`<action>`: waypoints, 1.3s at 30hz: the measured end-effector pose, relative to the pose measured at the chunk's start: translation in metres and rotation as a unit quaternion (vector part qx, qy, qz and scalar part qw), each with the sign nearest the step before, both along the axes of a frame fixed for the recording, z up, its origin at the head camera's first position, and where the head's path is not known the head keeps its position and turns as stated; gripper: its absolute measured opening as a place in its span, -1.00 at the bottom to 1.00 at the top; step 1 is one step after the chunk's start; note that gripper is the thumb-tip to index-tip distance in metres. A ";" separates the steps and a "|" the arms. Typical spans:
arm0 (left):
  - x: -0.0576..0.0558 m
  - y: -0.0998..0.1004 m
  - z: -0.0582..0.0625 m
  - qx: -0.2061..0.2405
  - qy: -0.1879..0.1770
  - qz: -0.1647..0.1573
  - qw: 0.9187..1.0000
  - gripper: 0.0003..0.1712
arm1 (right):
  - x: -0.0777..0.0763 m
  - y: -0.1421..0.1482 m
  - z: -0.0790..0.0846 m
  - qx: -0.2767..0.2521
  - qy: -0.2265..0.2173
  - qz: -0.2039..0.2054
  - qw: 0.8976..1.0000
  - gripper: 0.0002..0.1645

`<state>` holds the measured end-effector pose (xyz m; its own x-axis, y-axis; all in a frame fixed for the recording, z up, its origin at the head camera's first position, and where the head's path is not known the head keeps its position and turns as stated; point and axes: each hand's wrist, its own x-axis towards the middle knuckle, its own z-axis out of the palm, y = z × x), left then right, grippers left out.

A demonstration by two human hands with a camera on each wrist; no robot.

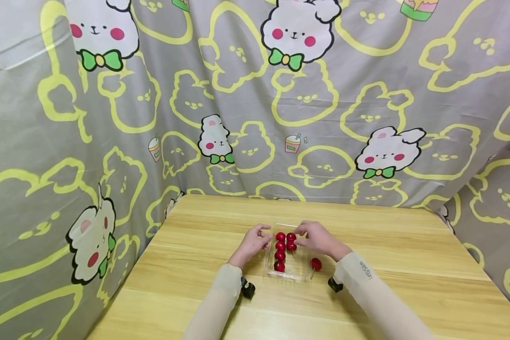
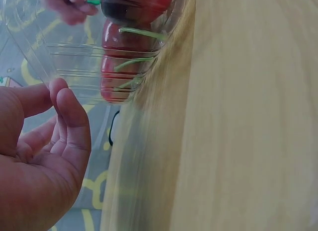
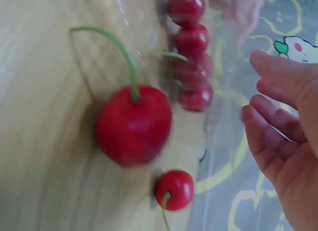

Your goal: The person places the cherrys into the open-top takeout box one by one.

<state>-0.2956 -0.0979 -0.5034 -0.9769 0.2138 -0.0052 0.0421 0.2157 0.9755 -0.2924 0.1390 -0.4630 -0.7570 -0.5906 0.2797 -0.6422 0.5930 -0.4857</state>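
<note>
A clear plastic box (image 1: 295, 271) sits on the table with several red cherries (image 1: 280, 245) in a column along its left side. Two more cherries (image 1: 291, 241) lie side by side with the column's far end. My left hand (image 1: 255, 242) pinches the box's left rim between thumb and fingertips, as the left wrist view shows. Over the right rim my right hand (image 1: 318, 240) hovers, its fingers (image 3: 271, 99) apart with nothing between them. A loose cherry (image 1: 316, 264) with a green stem lies right of the box; the right wrist view shows it large.
Another loose cherry (image 3: 175, 190) lies beyond the large one in the right wrist view. The wooden table (image 1: 187, 264) meets a patterned curtain (image 1: 246, 99) at its back and left edges. Small black wrist cameras (image 1: 248, 288) hang beneath both sleeves.
</note>
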 end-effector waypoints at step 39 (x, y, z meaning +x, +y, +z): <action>0.004 -0.003 0.005 -0.007 0.004 0.001 1.000 -0.58 | 0.041 0.049 -0.023 0.060 -0.079 0.041 0.994 -0.61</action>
